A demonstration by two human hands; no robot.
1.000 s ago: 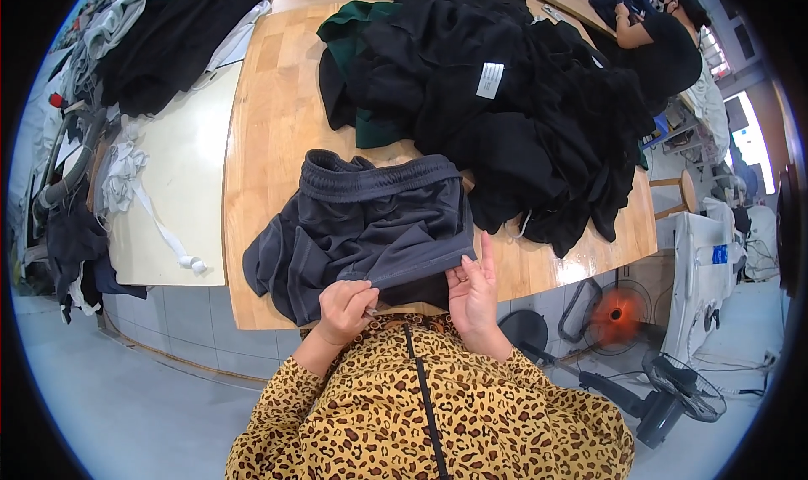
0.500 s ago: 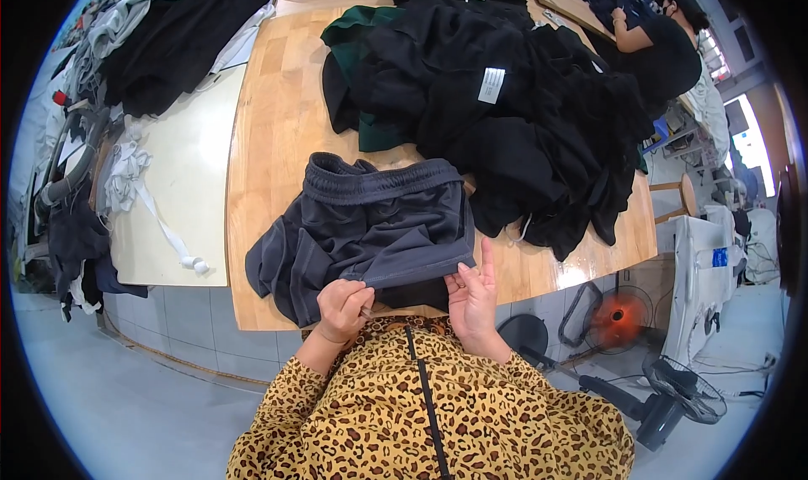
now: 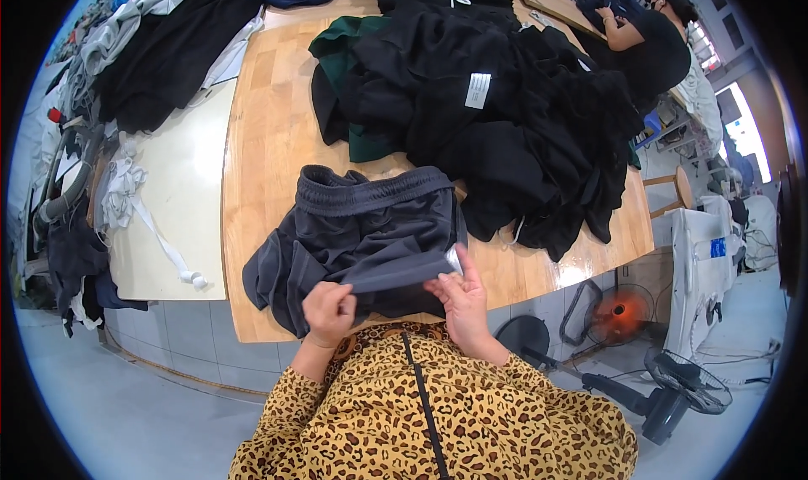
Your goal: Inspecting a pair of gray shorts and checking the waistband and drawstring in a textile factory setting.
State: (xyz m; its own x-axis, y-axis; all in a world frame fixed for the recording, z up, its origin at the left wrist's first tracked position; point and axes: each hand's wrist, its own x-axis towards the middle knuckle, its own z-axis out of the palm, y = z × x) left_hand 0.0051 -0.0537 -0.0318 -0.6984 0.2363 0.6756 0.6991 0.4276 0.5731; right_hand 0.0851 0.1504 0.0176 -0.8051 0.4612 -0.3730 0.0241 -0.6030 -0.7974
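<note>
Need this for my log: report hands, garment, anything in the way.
Left hand pinching folded edge of grey shorts, right hand at its other end. Shorts on wooden table, waistband farther side. Black clothes heaped beyond, none over that edge.

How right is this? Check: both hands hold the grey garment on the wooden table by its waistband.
Not the waistband: the head view shows left hand and right hand holding the grey garment on the wooden table by its near edge.

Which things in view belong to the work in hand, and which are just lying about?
In hand, it seems:
grey shorts, held by the left hand and right hand
wooden table under them

Lying or standing about, apparently:
black clothes
white strip
dark fan
</note>
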